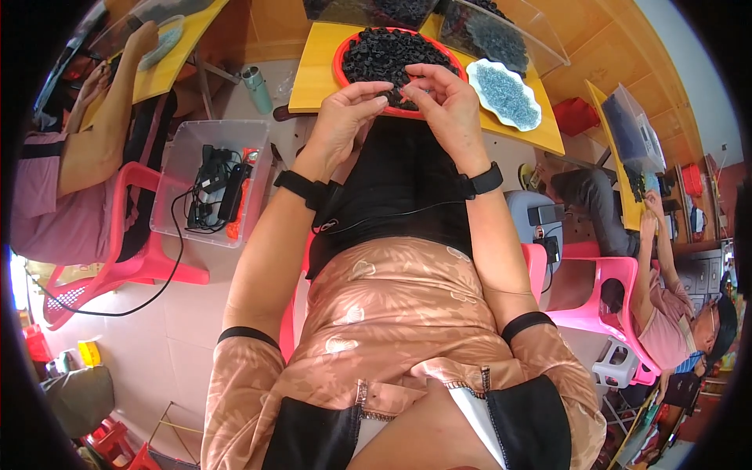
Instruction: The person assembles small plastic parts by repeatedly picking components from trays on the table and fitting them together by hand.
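Observation:
A round red tray [340, 72] heaped with small black plastic parts [392, 53] stands on a yellow table. Over its near edge, my left hand [349, 119] has its thumb and forefinger closed in a pinch. Facing it, my right hand [448, 108] also pinches, its thumb and fingertips close to the left ones. Whatever sits between the fingertips is too small to make out. Right of the tray lies a white scalloped dish [534, 112] filled with small clear bluish pieces [505, 92].
Clear bins [501, 35] of black parts stand at the table's back. On the left, a clear plastic box [168, 192] holds cables and black adapters near a green flask [256, 88]. Co-workers sit at yellow tables on both sides, on pink chairs [607, 290].

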A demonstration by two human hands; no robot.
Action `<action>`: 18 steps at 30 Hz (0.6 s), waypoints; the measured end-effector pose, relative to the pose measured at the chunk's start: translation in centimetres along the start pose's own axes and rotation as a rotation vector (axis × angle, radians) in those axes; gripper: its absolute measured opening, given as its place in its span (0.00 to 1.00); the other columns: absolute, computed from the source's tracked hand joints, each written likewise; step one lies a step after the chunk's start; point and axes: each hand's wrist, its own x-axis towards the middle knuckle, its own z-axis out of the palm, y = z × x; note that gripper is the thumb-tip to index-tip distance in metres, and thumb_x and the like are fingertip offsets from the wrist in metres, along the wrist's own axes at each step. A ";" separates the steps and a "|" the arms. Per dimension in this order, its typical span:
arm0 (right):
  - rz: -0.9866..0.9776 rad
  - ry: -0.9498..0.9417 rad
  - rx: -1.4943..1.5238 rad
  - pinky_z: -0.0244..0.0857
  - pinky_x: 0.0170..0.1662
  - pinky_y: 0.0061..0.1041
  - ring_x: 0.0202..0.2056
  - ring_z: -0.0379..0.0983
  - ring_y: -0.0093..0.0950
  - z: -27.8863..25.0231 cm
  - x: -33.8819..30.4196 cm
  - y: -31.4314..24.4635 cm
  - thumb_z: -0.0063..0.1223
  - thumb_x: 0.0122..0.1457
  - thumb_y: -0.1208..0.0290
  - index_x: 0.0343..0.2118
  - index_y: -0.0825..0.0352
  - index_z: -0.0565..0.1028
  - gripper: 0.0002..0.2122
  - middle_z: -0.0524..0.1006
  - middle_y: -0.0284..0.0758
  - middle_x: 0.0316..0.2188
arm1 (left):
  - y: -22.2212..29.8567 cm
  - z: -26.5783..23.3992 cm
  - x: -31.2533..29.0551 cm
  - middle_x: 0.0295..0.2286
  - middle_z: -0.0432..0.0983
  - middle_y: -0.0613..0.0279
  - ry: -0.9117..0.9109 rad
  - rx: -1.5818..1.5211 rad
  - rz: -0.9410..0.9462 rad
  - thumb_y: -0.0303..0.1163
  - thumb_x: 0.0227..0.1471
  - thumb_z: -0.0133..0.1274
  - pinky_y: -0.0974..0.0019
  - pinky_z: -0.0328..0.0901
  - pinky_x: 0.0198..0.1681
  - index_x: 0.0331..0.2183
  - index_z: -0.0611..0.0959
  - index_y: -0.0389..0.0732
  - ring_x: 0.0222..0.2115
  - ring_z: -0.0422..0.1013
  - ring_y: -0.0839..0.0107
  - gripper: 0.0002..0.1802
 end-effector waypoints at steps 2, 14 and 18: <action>-0.015 -0.005 -0.032 0.64 0.29 0.15 0.24 0.70 0.16 0.0 -0.1 -0.4 0.53 0.48 0.78 0.37 0.67 0.75 0.11 0.76 0.32 0.23 | 0.2 0.3 -0.2 0.29 0.75 0.64 -0.003 -0.012 0.000 0.20 0.46 0.54 0.80 0.65 0.33 0.38 0.77 0.35 0.29 0.70 0.80 0.14; -0.253 0.034 -0.399 0.67 0.26 0.26 0.23 0.74 0.31 1.6 -1.4 -0.8 0.51 0.48 0.80 0.38 0.64 0.74 0.12 0.76 0.39 0.23 | -0.4 0.0 0.1 0.28 0.76 0.61 0.038 0.023 0.005 0.20 0.45 0.55 0.80 0.66 0.31 0.34 0.77 0.35 0.27 0.71 0.79 0.10; -0.365 0.034 -0.660 0.66 0.26 0.35 0.24 0.72 0.40 3.8 -3.0 -1.7 0.46 0.46 0.81 0.43 0.64 0.69 0.18 0.74 0.40 0.25 | -0.2 0.0 0.2 0.28 0.76 0.61 0.074 -0.057 0.018 0.20 0.45 0.55 0.78 0.66 0.30 0.34 0.77 0.35 0.27 0.72 0.78 0.10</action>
